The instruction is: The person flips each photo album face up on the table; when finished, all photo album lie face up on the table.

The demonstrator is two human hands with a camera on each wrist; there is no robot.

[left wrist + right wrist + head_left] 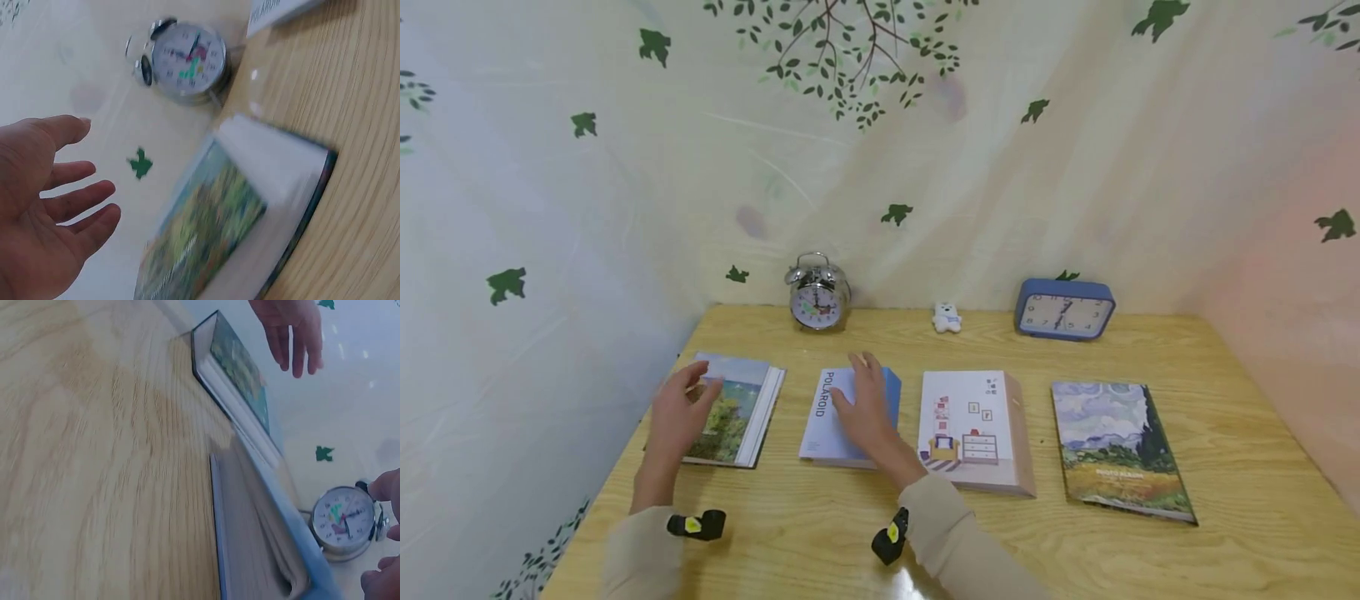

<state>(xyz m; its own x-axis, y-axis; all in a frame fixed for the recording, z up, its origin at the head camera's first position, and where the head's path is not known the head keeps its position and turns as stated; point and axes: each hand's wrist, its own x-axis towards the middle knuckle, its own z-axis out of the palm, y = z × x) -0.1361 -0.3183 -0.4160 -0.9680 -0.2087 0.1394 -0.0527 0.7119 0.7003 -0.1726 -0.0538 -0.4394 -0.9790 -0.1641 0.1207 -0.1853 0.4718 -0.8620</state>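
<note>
My left hand hovers over the left side of a landscape-covered book, its fingers loosely bent with nothing between them. In the left wrist view a gap separates the hand from that book, whose pages show along one side. Above the blue and white POLAROID book is my right hand, thumb and fingers spread and holding nothing. The right wrist view shows only part of this hand at its edge, with the POLAROID book's pages beside it. Whether it touches the cover I cannot tell.
Right of the POLAROID book lie a thick white illustrated book and a photo album. Along the back stand a silver twin-bell alarm clock, a small white bear figure and a blue clock. A patterned curtain hangs behind the wooden table.
</note>
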